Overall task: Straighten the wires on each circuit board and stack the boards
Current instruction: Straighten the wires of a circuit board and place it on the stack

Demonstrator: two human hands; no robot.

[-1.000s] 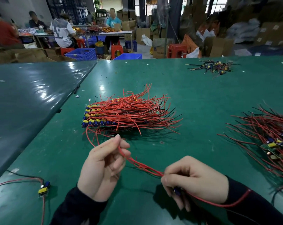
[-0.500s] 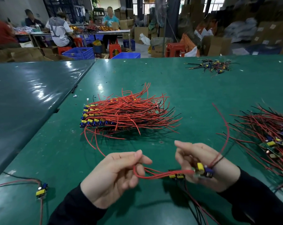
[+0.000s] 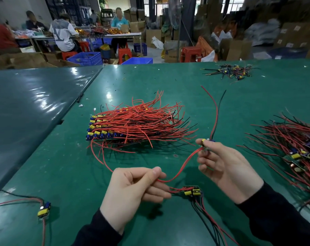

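1. No brand or label can be read on the boards; the large print on the back of a seated person's white shirt point(image 3: 61, 33) is seen, but its letters cannot be made out with certainty.
2. A small circuit board point(image 3: 206, 142) is pinched between the thumb and fingertips of the right hand point(image 3: 227, 167), above the green table point(image 3: 61, 166). Most of this board is hidden by the fingers.
3. One red and one black wire point(image 3: 215, 110) are seen rising from that board, and a red wire point(image 3: 182, 167) sags from it toward the left hand.
4. The red wire is pinched between thumb and forefinger of the left hand point(image 3: 132, 192), whose other fingers are curled.
5. A second board point(image 3: 193, 191) is seen just right of the left hand's fingers; whether it rests on the table or hangs cannot be told. Its wires are cut off at the lower edge.
6. The stacked boards point(image 3: 104, 128) lie mid-table, their wires pointing right.
7. A tangled pile point(image 3: 296, 151) at the right is cut off by the frame edge.
8. A single board point(image 3: 44, 210) lies at the lower left.
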